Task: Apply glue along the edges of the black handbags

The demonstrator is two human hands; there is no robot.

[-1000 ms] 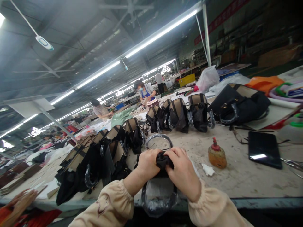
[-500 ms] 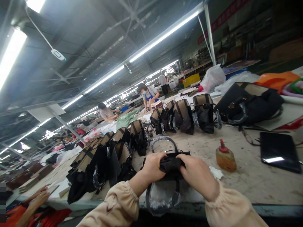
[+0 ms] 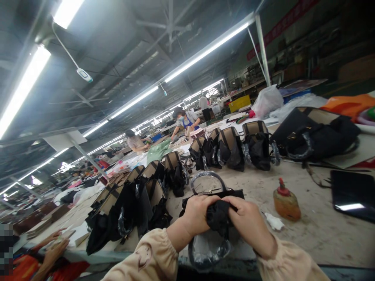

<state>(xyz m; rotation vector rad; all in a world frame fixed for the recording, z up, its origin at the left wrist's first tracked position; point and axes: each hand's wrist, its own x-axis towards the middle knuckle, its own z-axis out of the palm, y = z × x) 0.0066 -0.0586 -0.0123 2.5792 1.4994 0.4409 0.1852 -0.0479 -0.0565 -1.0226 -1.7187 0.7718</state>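
while the left hand (image 3: 199,214) and right hand (image 3: 248,218) clamp their grip on bunched black fabric (image 3: 218,216), a bottle (image 3: 287,203) stands at right on the bench (image 3: 322,234).

The front bag (image 3: 218,215) is black, its wrapped handle (image 3: 205,264) dark. The standing bags (image 3: 234,156) beyond are black with tan panels crossed by black bands. The left sleeve (image 3: 152,255) is cream with a brown line motif. The bottle (image 3: 287,207) is amber, its cap (image 3: 283,189) red; the surface (image 3: 322,230) is beige with dark flecks.
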